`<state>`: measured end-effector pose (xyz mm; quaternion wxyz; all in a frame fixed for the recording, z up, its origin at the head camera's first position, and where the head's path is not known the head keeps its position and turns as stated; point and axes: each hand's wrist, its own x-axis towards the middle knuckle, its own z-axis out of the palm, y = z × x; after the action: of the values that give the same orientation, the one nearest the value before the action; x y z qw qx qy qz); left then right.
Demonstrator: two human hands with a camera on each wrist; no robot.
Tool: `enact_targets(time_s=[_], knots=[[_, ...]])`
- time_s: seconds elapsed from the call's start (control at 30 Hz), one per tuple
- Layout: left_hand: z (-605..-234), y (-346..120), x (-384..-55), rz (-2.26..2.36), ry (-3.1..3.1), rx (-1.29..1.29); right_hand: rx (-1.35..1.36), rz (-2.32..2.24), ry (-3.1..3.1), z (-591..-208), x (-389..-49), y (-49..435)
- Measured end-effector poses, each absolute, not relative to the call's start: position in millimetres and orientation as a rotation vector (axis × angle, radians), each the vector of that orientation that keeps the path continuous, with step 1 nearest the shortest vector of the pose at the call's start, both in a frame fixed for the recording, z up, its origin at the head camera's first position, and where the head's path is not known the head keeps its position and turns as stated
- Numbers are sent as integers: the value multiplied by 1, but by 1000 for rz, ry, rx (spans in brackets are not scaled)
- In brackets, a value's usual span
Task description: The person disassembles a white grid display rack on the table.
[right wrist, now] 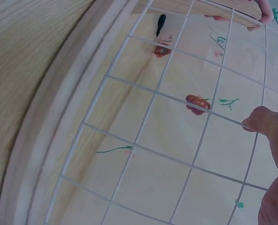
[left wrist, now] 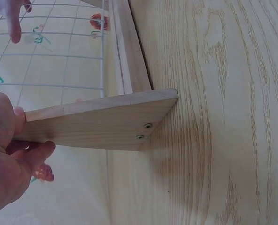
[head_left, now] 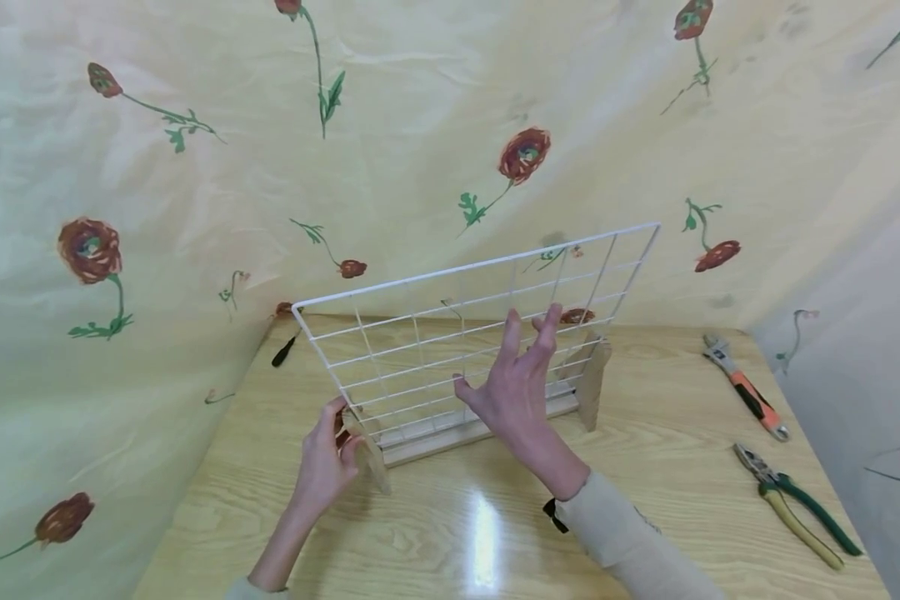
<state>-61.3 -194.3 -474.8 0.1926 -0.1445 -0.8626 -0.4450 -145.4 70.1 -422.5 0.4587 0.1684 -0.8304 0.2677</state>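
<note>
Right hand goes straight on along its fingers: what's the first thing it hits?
Likely the white grid: its wires lie just ahead of the right hand. Depth is unclear; fingertips may already touch. Behind the grid is the flowered backdrop.

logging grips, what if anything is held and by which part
Left hand: the flat, pale wooden side board, by the end away from its two metal screws. Right hand: no clear grip.
</note>
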Motion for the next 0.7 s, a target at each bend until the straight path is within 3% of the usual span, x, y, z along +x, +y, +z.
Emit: enact_targets(time_s=[0.7], knots=[[-480, -197, -63, -1280, -2376, -437, 435, 623, -2029, -369, -142, 69]])
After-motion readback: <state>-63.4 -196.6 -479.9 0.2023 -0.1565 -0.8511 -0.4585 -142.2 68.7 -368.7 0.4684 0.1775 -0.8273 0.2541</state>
